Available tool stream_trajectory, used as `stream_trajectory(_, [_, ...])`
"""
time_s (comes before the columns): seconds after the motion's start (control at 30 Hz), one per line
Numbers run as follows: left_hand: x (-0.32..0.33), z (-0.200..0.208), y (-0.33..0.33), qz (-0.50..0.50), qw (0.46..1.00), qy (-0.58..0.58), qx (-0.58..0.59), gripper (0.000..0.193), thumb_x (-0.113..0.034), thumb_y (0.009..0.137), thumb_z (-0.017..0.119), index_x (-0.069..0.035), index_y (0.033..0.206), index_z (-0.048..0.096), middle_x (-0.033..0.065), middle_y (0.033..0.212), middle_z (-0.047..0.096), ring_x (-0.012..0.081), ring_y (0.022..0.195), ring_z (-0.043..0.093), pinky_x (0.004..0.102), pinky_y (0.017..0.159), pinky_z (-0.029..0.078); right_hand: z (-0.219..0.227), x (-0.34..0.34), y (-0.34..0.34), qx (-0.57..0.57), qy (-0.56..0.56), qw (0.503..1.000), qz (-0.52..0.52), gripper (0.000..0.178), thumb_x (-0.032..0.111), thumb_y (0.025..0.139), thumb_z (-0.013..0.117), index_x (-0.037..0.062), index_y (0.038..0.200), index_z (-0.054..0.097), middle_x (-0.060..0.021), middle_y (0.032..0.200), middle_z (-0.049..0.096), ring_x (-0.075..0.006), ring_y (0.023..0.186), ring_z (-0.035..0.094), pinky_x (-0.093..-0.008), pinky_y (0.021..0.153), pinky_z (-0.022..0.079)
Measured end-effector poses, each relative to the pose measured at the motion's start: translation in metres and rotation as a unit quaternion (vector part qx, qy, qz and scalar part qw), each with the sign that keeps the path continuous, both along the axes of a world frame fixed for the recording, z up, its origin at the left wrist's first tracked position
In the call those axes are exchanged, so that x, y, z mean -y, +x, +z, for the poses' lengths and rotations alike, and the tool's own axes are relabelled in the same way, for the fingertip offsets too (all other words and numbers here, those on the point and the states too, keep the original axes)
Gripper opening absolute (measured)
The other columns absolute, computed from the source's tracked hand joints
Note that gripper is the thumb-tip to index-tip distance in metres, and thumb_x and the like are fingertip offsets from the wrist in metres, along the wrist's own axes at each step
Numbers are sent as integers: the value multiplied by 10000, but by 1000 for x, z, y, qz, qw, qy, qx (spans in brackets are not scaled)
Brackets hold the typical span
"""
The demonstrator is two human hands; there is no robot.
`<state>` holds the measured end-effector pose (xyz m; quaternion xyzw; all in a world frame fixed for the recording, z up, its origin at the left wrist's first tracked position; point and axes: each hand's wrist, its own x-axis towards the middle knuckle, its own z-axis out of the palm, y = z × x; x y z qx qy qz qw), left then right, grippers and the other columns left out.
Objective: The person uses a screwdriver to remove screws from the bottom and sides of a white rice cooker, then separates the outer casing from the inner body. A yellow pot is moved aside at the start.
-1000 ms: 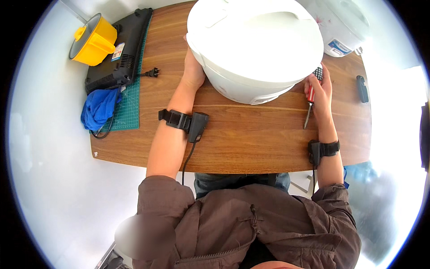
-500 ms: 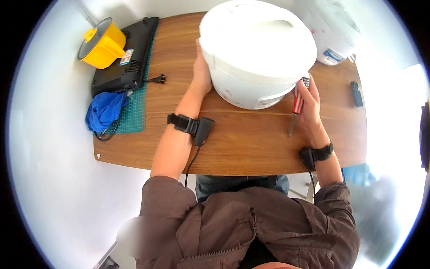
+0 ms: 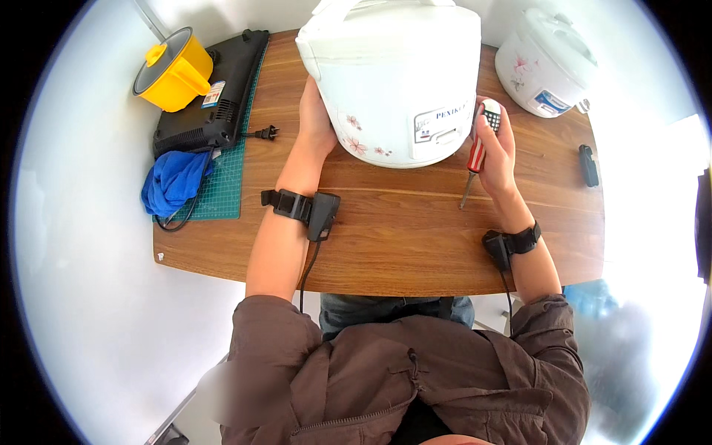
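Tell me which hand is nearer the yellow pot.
Left: the left hand is right of the yellow pot, against the white cooker; the right hand, holding a screwdriver, is farther right.

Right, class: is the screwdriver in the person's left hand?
No, the right hand holds the screwdriver, while the left hand is against the side of the large cooker.

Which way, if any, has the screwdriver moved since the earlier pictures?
Yes: the screwdriver in the right hand has moved left, nearer to the black plug.
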<state>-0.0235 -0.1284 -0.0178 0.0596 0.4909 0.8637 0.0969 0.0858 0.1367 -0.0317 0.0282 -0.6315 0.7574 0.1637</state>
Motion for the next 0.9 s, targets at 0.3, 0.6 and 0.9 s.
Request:
stream_trajectory(0.3, [-5, 6, 3, 19, 996, -69, 52, 651, -496, 1127, 278, -31, 1578, 342, 170, 1526, 498, 284, 1357, 543, 416, 1093, 502, 0, -4, 1, -29, 22, 999, -18, 351, 174, 1071, 571, -1, 1368, 502, -27, 1204, 598, -64, 991, 521, -245, 890, 447])
stream_trajectory(0.6, [-4, -29, -9, 18, 998, -18, 62, 557, -388, 1118, 407, -45, 1557, 386, 135, 1489, 547, 250, 1276, 615, 387, 1016, 559, -5, -7, 4, -36, 49, 998, -31, 417, 170, 1047, 612, 10, 1413, 492, -44, 1255, 601, -128, 1130, 565, -339, 1042, 474])
stream_trajectory(0.9, [-6, -42, -16, 43, 999, -10, 10, 511, -383, 1112, 443, -51, 1498, 484, 123, 1408, 609, 229, 1209, 650, 360, 963, 568, -7, -5, 3, -48, 71, 995, -54, 371, 160, 1035, 628, 2, 1349, 510, -49, 1296, 618, -47, 944, 510, -235, 844, 459])
